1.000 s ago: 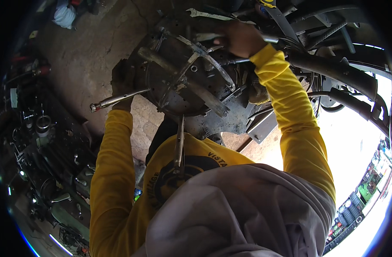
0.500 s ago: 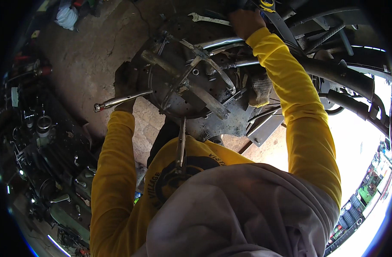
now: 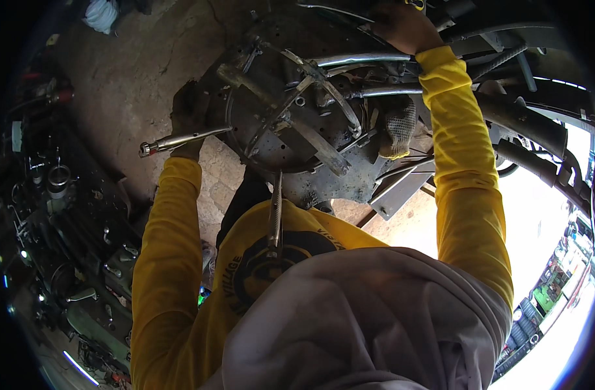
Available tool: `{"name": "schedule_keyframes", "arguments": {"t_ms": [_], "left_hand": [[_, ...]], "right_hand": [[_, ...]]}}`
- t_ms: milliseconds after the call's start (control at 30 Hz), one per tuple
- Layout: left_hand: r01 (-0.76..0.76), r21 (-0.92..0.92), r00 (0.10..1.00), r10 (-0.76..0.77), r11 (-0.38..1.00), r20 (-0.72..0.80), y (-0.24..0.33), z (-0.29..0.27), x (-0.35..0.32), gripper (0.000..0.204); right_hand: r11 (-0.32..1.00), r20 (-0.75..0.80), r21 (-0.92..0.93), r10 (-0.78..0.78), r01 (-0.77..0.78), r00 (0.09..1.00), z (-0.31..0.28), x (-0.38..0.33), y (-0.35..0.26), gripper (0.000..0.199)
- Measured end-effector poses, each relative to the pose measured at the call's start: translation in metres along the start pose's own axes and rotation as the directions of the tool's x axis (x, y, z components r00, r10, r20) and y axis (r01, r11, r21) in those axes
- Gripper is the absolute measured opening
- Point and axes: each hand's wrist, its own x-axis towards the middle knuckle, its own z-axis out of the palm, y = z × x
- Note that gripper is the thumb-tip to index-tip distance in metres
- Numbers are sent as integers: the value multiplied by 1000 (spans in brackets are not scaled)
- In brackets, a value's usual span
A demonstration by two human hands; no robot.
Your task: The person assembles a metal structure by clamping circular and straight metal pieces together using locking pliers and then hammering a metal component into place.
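Note:
My right hand (image 3: 405,29), at the far side, is closed on one end of a wrench (image 3: 335,11), which points left over the dark floor. At the left edge of a round dark metal plate (image 3: 242,120) is my left hand (image 3: 188,110), in deep shadow; its fingers cannot be made out. A ratchet handle (image 3: 184,139) lies across in front of that hand, its tip at the plate's rim. Bolted bars form a metal frame (image 3: 314,71) on top of the plate, with a nut (image 3: 300,101) beside it. Another ratchet-like bar (image 3: 275,218) sticks out from the plate's near edge.
A grey knitted glove (image 3: 397,127) with a yellow cuff lies right of the plate. Thick pipes (image 3: 518,120) and rods crowd the right side. Dark machinery with a ring-shaped part (image 3: 59,175) stands at the left. A white bundle (image 3: 101,15) sits on the floor at far left.
My right hand has shifted to the right, and the wrench has moved with it, up and right, now seen more edge-on. My left hand stays at the plate's edge.

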Motion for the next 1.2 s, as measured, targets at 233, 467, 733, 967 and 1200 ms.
{"name": "schedule_keyframes", "arguments": {"t_ms": [233, 467, 733, 967, 1200], "left_hand": [[-271, 171, 962, 272, 947, 16, -19, 1, 2, 52], [-394, 266, 919, 382, 880, 97, -32, -1, 1, 54], [-205, 91, 978, 202, 975, 43, -8, 7, 3, 53], [-171, 67, 985, 170, 983, 12, -18, 3, 3, 45], [-542, 444, 829, 540, 713, 143, -18, 0, 4, 46]], "right_hand": [[999, 101, 27, -25, 22, 995, 33, -6, -27, 26], [986, 273, -163, 89, -45, 958, 35, -6, -36, 35], [969, 279, -243, 109, -39, 954, 69, 52, -17, 31], [961, 234, -264, -20, 83, 972, 88, 62, -16, 25], [965, 441, -255, 53, 68, 896, 67, 60, -31, 32]]}}
